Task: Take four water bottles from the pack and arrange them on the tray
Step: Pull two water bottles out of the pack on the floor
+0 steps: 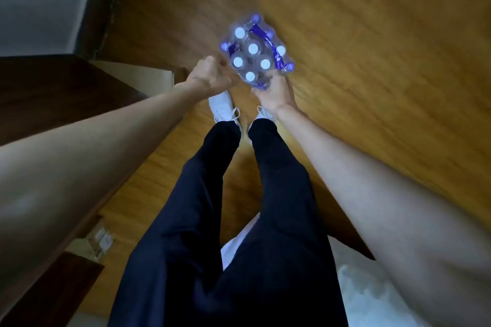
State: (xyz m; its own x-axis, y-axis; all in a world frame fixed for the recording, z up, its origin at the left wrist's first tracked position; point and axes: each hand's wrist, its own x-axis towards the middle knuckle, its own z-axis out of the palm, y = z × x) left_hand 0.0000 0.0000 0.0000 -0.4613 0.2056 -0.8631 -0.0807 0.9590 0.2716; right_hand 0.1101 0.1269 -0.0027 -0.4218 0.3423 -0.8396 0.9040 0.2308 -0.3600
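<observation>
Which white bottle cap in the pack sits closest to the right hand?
The cap at the pack's near corner, just above the right hand; the other caps sit farther up.

Home bedroom: wood-plank floor [372, 34], white bedding [366, 287], dark wooden furniture [53, 93].

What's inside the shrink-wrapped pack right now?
The pack shows six white bottle caps under clear wrap with purple print. Both hands, left hand and right hand, grip its near edge. Bottle bodies are blurred; any further bottles can't be made out.

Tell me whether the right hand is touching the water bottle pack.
Touching. The head view shows the right hand gripping the near end of the pack, fingers overlapping its wrap.
</observation>
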